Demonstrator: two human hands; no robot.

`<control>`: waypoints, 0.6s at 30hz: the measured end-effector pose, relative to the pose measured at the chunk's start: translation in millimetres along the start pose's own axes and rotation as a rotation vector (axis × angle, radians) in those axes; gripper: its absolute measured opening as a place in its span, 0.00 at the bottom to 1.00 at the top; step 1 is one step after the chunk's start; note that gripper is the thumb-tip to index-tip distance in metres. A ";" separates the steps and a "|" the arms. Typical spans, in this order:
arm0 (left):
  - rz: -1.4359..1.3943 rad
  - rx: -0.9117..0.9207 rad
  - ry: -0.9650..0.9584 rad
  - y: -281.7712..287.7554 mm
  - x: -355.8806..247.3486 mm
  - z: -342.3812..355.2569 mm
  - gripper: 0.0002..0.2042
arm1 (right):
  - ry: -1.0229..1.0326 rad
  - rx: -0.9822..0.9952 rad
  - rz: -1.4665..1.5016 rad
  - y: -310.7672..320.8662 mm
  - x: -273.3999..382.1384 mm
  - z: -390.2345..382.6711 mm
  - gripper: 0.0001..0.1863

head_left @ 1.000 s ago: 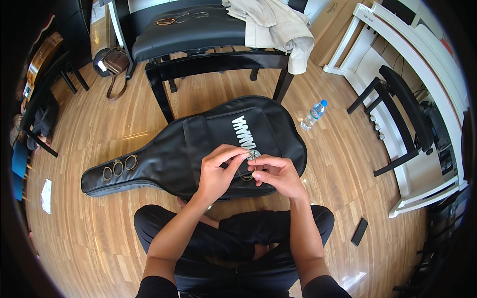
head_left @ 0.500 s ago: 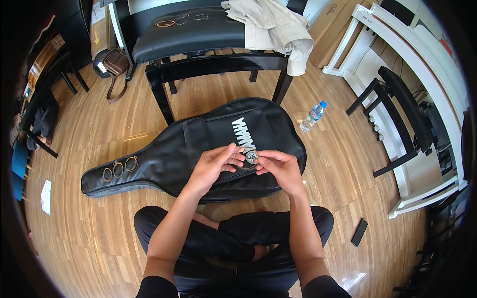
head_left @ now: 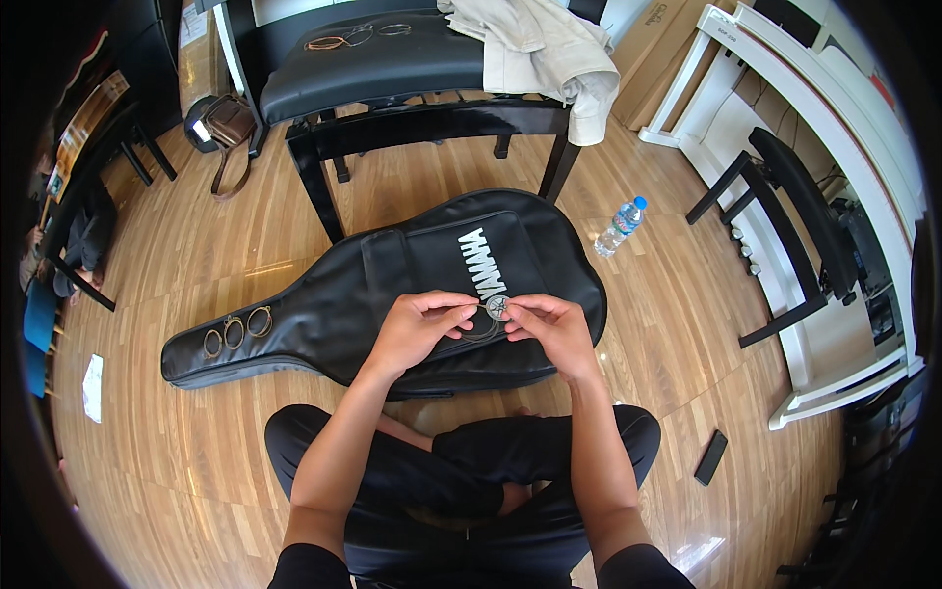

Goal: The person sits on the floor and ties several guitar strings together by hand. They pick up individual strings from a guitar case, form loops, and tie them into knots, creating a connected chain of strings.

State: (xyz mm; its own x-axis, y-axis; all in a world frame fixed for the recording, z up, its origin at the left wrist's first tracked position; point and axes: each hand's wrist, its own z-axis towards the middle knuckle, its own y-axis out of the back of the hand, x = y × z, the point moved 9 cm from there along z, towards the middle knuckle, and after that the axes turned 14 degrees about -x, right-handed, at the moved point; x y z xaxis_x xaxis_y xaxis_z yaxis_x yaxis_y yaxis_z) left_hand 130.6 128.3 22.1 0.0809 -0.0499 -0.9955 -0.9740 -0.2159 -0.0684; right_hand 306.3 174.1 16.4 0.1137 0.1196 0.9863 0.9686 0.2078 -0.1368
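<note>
Over the body of a black guitar bag [head_left: 339, 285], both my hands meet around a thin coiled guitar string [head_left: 482, 339]. My left hand [head_left: 420, 330] is closed in a pinch on the string, thumb against forefinger. On the coil's other side, my right hand [head_left: 557, 332] pinches it between thumb and fingers. A round pale emblem on the bag shows between the fingertips. Several loops of the string hang just below them. Three more coiled strings [head_left: 234, 333] lie in a row on the bag's narrow neck end.
Beyond the bag stands a black padded bench [head_left: 392, 83] bearing more string coils [head_left: 363, 37] and a beige garment [head_left: 530, 59]. A water bottle [head_left: 620, 228] stands right of the bag. A phone [head_left: 710, 457] lies on the floor at right, near a white digital piano [head_left: 824, 98].
My left hand's spread fingers have closed into a pinch on the string, a little nearer my right hand. My right hand keeps its hold.
</note>
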 end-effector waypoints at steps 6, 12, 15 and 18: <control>0.073 -0.016 -0.103 1.1 -2.2 1.1 0.11 | 0.046 0.034 -0.054 -5.8 1.3 -2.5 0.12; 0.138 -0.007 -0.106 -2.4 -5.5 -1.7 0.08 | 0.062 -0.020 -0.081 0.4 -4.6 1.3 0.11; 0.169 -0.032 -0.127 -4.3 -11.2 -3.6 0.08 | 0.068 -0.045 -0.077 2.7 -3.7 1.2 0.10; 0.212 -0.102 -0.319 1.7 -19.3 -4.3 0.08 | 0.020 0.017 -0.028 -3.2 -1.6 -1.9 0.10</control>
State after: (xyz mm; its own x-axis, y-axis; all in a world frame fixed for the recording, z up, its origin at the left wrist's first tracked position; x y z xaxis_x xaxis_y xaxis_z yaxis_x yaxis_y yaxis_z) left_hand 128.3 124.7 41.5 -0.2053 0.1982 -0.9584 -0.9348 -0.3298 0.1321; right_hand 303.4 171.4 15.5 0.0912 0.0937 0.9914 0.9675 0.2273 -0.1105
